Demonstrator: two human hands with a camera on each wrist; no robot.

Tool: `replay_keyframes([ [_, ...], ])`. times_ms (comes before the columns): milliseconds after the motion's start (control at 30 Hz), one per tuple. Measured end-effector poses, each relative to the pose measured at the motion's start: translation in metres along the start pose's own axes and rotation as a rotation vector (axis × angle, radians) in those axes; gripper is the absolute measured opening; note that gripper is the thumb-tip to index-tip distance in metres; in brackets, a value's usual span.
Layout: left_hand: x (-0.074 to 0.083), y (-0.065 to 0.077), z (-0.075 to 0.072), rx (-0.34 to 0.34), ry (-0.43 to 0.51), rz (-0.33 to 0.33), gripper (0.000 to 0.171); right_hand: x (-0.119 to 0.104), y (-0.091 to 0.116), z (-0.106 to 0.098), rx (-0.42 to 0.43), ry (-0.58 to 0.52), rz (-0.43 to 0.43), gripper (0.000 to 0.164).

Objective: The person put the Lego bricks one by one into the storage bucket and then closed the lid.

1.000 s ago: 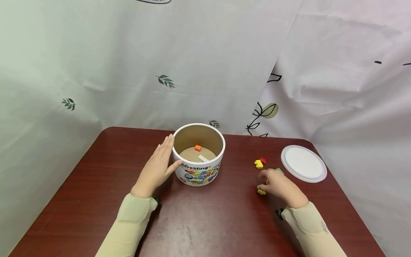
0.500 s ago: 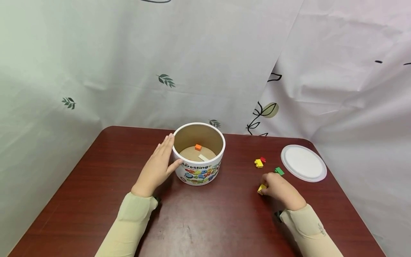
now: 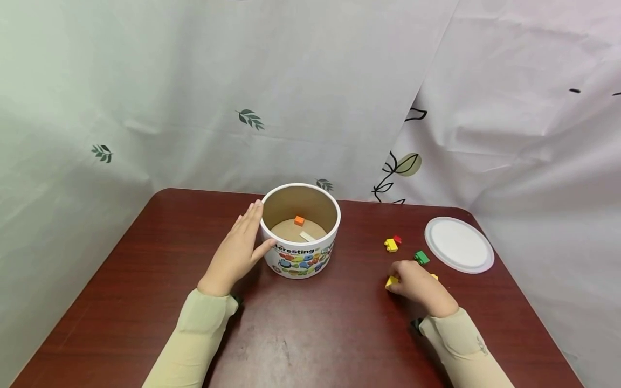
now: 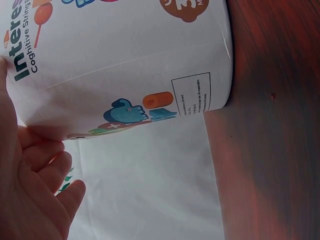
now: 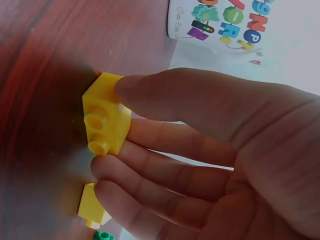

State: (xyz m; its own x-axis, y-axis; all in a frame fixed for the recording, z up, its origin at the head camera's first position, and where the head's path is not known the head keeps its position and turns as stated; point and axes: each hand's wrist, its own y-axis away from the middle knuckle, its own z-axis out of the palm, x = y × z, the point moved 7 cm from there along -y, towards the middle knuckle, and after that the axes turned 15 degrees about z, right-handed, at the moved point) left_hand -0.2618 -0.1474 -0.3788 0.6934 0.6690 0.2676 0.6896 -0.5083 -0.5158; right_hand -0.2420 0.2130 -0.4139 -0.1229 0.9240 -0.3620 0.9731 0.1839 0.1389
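Note:
My left hand [image 3: 235,253] rests against the left side of a round white tub [image 3: 301,264] with colourful printing. Its fingers are straight along the rim, and the thumb touches the front wall, also seen in the left wrist view. Low over the table at the right, my right hand [image 3: 422,285] pinches a yellow toy building block [image 5: 102,112] with two studs between thumb and fingertips. Just beyond the fingertips in the right wrist view lies another yellow block [image 5: 92,205]. An orange block [image 3: 299,221] and a white piece [image 3: 306,236] lie on the tub's floor.
Behind the right hand are a green block [image 3: 421,257], a yellow block [image 3: 391,246] and a red block [image 3: 397,239]. A round white lid [image 3: 459,245] lies near the right edge of the dark red table [image 3: 310,334]. A white printed curtain [image 3: 291,97] hangs behind.
My right hand has come down to the near yellow block, taken it between thumb and fingers, and shifted slightly left with it. The left hand has stayed at the tub.

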Motion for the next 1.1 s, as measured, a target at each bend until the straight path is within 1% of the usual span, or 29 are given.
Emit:
replay_keyframes([
  [233, -0.001, 0.001, 0.0, 0.007, -0.019, 0.006, 0.088, -0.004, -0.005, 0.007, 0.0, 0.022, 0.0, 0.014],
  [400, 0.0, 0.001, 0.001, -0.011, -0.008, 0.0, 0.088, -0.005, -0.006, 0.009, -0.004, 0.003, 0.013, 0.016],
  [633, 0.0, 0.001, 0.002, 0.001, -0.012, 0.006, 0.088, -0.009, -0.01, -0.002, 0.105, -0.009, -0.042, 0.019],
  [867, 0.0, 0.002, 0.001, -0.005, -0.007, -0.002, 0.089, -0.013, -0.017, -0.014, 0.151, -0.086, -0.002, 0.026],
  [1033, 0.0, 0.001, 0.001, -0.009, -0.011, -0.002, 0.089, -0.015, -0.021, -0.021, 0.223, -0.173, -0.002, 0.028],
  [1100, 0.0, 0.001, 0.001, -0.009, -0.012, 0.0, 0.089, -0.015, -0.022, -0.024, 0.264, -0.21, 0.001, 0.03],
])
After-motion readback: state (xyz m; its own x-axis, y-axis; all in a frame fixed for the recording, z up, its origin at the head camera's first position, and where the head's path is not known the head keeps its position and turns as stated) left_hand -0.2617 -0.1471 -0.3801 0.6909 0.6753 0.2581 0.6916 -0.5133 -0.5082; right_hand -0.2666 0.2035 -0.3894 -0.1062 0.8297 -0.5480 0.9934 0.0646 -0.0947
